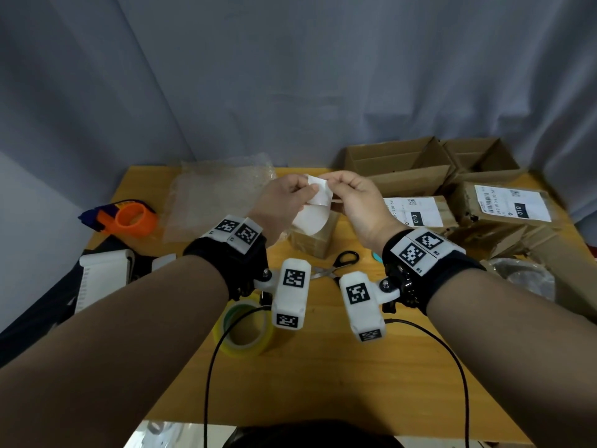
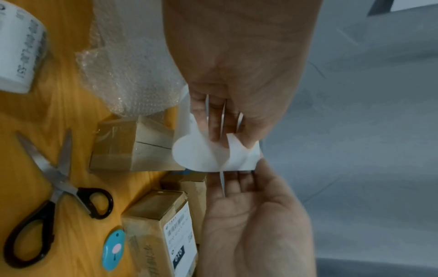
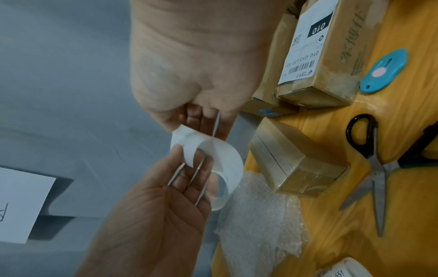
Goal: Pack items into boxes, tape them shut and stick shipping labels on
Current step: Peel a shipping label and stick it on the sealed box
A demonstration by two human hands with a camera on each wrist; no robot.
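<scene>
White label [image 1: 315, 202] pinched between left hand [image 1: 284, 202] and right hand [image 1: 358, 202] (both raised).

The printed face of the curled shipping label [image 1: 315, 202] is turned away in all views, so its text cannot be read. The left hand [image 1: 284, 202] and the label cover the top of the small taped box [image 1: 312, 238]. The label roll [image 2: 20, 54] is cut by the picture's edge. The print on the labelled box [image 1: 420, 211] is too small to read fully.
</scene>
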